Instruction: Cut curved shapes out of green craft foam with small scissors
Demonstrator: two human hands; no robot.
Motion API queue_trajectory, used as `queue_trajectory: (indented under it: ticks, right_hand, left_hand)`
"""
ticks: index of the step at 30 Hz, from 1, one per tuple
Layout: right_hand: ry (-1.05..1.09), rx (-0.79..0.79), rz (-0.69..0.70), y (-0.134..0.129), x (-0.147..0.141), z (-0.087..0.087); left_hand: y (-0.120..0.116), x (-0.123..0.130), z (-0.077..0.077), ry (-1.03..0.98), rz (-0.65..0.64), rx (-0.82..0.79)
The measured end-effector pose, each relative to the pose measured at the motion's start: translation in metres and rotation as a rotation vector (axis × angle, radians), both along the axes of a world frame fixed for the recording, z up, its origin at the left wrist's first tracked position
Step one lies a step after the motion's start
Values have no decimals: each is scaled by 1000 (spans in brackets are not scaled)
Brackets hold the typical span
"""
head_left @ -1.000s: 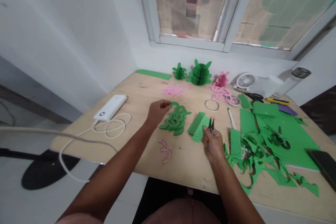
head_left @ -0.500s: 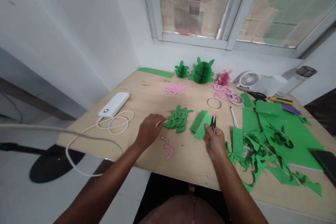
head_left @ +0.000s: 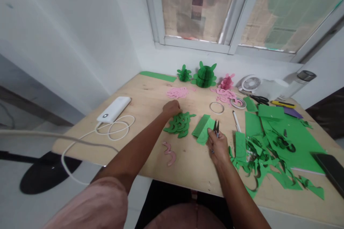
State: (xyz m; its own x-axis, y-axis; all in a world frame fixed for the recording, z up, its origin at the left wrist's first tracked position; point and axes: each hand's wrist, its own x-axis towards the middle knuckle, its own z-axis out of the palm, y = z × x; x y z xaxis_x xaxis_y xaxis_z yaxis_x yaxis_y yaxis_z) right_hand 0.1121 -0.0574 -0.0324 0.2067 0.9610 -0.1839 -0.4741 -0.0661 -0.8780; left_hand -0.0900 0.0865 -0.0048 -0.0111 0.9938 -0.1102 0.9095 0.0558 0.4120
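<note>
My left hand (head_left: pixel 172 108) is at the upper edge of a pile of green curved paper cutouts (head_left: pixel 179 125), its fingers drawn together; what they hold, if anything, is hidden. My right hand (head_left: pixel 218 145) grips small scissors (head_left: pixel 216 127), points upward, and touches a folded green paper piece (head_left: pixel 203 128) on the table. Nearer the front edge lies a pink wavy cutout (head_left: pixel 170 154). Behind my left hand is a heap of pink cutouts (head_left: pixel 177 92).
Green scraps (head_left: pixel 258 161), green sheets (head_left: pixel 303 143) and a phone (head_left: pixel 329 168) lie right. A pen (head_left: pixel 236 121) and a ring (head_left: pixel 216 107) are nearer the middle. A white power bank (head_left: pixel 114 109) with a cable sits left. Paper figures (head_left: pixel 205 76) stand behind.
My left hand has moved forward and right, from the left side of the green pile to its upper edge. My right hand stays with the scissors and green paper. The view has shifted slightly.
</note>
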Motion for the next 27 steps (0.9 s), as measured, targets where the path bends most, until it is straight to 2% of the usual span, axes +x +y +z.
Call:
queue_trajectory:
  ticks: [8, 11, 15, 19, 20, 22, 27]
  right_hand:
    - [12, -18, -4, 0, 0, 1]
    - [7, -30, -4, 1, 0, 1]
    - [13, -27, -4, 1, 0, 0]
    - [10, -12, -1, 1, 1, 0]
    - [9, -10, 0, 1, 1, 0]
    - [5, -13, 0, 1, 1, 0]
    - [-4, -25, -2, 0, 0, 1]
  left_hand:
    - [12, 2, -6, -72, 15, -56]
    - [12, 1, -5, -137, 16, -2]
    - [6, -1, 5, -234, 36, 151]
    - [-19, -5, 14, -318, 63, 303]
    - [-29, -7, 13, -342, 61, 386]
    - [-52, -11, 9, -320, 44, 518]
    - [-106, -19, -14, -169, 22, 647]
